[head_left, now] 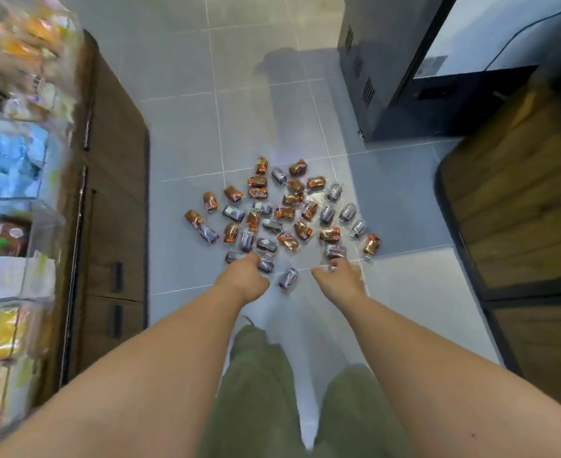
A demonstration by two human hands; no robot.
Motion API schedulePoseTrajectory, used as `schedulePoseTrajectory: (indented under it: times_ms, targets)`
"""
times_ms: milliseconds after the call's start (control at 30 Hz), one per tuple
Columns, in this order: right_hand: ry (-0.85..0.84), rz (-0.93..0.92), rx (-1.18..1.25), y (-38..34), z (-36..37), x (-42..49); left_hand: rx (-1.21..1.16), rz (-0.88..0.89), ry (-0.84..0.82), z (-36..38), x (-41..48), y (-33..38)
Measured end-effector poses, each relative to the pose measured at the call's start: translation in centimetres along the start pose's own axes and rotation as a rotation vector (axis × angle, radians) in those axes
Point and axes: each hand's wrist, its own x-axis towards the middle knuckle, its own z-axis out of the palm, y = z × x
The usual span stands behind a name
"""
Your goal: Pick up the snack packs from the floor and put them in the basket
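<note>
Snack packs: The small orange-brown and purple-silver foil snack packs (pixel 284 213) lie in one loose scatter on the grey tiled floor (pixel 239 127). Many touch or overlap, and none is lifted.
Left hand: The left hand (pixel 244 276) is down at the near edge of the scatter, against a purple foil pack (pixel 265 265). Its back faces the camera and the fingers are hidden, so it cannot be told whether they close on anything.
Right hand: The right hand (pixel 338 276) reaches another purple foil pack at the near right edge (pixel 335 251). Its thumb is spread away from the fingers, apart rather than clamped.
Lone pack: One purple pack (pixel 288 278) lies between the two hands, just ahead of the olive-green trousers (pixel 256 391).
Basket: Not in view, so every carry probably ends somewhere the person must turn to find.
Surroundings: A dark wooden shelf unit stocked with bagged goods (pixel 117 160) stands on the left, and a dark grey metal cabinet (pixel 381 77) at the far right.
Risk, slipping: The foil looks slick, so a grab at several crowded packs at once could let one squirt free.
Risk, scattering: A sweeping hand could push neighbours outward, perhaps towards the shelf unit's foot.
Risk, crushing: A step forward could land on the lone pack.
Risk, misses: The picture is blurred with movement, so a hurried reach may close beside a pack and not on it.
</note>
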Motion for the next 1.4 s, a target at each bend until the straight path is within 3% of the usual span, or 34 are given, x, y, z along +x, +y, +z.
schedulePoseTrajectory:
  times_ms: [300,467,967,1233,1400]
  targets:
    - [-0.038,0.060,0.029,-2.8,5.0,8.9,0.176,0.037,-0.059,-0.8,12.8,-3.1]
    - [-0.054,0.131,0.097,-0.4,9.6,17.3,0.243,0.056,-0.040,4.9,20.7,-5.1]
    - [-0.123,0.160,-0.011,10.8,26.7,41.2,0.462,0.137,-0.069,22.2,45.7,-14.7]
    - [-0.260,0.206,-0.102,13.8,36.3,50.8,0.619,0.237,-0.114,29.5,56.6,-18.3]
    - [-0.281,0.256,-0.282,15.1,39.8,52.8,0.686,0.257,0.010,32.0,59.5,-19.2]
